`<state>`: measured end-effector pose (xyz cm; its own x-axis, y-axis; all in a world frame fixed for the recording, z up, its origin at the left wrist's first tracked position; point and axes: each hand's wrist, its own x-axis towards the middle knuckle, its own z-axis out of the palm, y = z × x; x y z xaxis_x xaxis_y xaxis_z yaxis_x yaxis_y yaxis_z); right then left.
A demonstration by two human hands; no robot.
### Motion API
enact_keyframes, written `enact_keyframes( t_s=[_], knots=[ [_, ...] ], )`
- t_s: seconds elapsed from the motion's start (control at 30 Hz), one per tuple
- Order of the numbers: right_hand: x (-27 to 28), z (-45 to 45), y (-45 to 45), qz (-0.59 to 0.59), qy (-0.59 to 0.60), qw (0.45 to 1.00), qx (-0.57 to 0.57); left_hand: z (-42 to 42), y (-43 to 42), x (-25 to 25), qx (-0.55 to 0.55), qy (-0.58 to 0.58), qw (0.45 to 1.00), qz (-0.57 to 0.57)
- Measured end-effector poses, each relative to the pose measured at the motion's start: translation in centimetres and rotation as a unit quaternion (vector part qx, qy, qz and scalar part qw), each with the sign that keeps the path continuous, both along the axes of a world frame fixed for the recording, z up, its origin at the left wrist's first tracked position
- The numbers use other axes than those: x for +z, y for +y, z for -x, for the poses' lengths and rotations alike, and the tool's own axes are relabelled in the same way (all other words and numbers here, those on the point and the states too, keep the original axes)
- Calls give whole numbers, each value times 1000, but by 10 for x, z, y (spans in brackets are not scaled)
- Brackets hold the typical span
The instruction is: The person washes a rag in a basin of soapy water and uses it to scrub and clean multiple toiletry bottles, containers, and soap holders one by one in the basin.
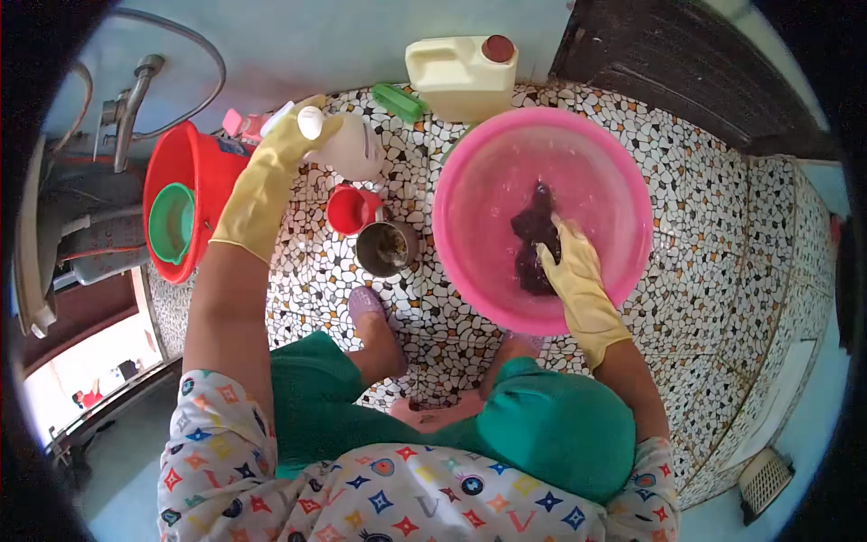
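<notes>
In the pink basin (442, 221), the dark cloth (535, 244) lies just left of the right hand (580, 275), its long axis near to far. These parted fingers touch it; whether they grip, I cannot tell. The left hand (287, 146), well apart, has fingers around the bottle (354, 152).

A pale blue wall (298, 41) borders mosaic-patterned flooring (691, 294).

on the patterned shirt (433, 492), the letter v can be read, printed in several colours among stars. the dark label (232, 145) on the red tub (211, 176) is too small to read.
</notes>
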<state>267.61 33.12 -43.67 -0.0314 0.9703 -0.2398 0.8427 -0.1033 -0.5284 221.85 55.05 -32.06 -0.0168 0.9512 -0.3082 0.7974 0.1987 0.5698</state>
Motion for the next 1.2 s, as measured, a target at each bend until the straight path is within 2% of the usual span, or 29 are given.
enact_keyframes(
  t_s=[0.07,0.13,0.23,0.3,0.33,0.37,0.4,0.43,0.5,0.7,0.73,0.77,0.8,0.9,1.0,1.07,1.1,1.13,1.2],
  knots=[
    [3,0,0,3,-5,1000,1,36,6,-9,-104,-67,992,21],
    [3,1,-2,-19,-26,999,-3,32,5,14,-152,-29,983,95],
    [-13,-2,-6,-75,-59,995,-2,64,20,38,-126,-79,986,71],
    [19,4,-2,-27,-38,999,-10,74,54,53,-272,-220,937,0],
    [25,6,-1,-27,-46,999,-5,44,64,64,-197,-130,971,-42],
    [26,9,-1,-27,-53,998,2,25,71,58,-207,-15,968,-141],
    [17,7,-3,-43,-44,998,16,6,78,53,-195,107,947,-232],
    [21,9,-3,-24,-54,998,37,-10,81,40,-262,244,858,-369],
    [33,11,-2,14,-81,994,72,-117,52,69,-244,246,920,-183],
    [36,10,-3,53,-96,991,73,-188,56,-5,-242,237,883,-324],
    [31,10,-3,63,-85,992,67,-199,50,16,-228,224,928,-192],
    [25,8,-4,74,-73,993,62,-211,40,60,-210,210,953,-56],
    [25,8,-4,43,-74,994,62,-218,35,83,-188,194,959,83],
    [31,11,1,128,-56,990,31,-192,57,29,-253,264,928,-67],
    [29,9,-2,90,-77,992,48,-188,47,9,-230,198,951,-56],
    [14,6,2,163,35,986,6,-194,36,13,-192,213,955,-76],
    [11,5,-1,134,-13,990,33,-196,34,15,-172,220,956,-85],
    [8,5,-4,104,-63,991,57,-193,38,15,-149,176,970,-77],
    [14,5,5,188,-70,978,61,-178,46,14,-99,91,989,-55]
  ],
)
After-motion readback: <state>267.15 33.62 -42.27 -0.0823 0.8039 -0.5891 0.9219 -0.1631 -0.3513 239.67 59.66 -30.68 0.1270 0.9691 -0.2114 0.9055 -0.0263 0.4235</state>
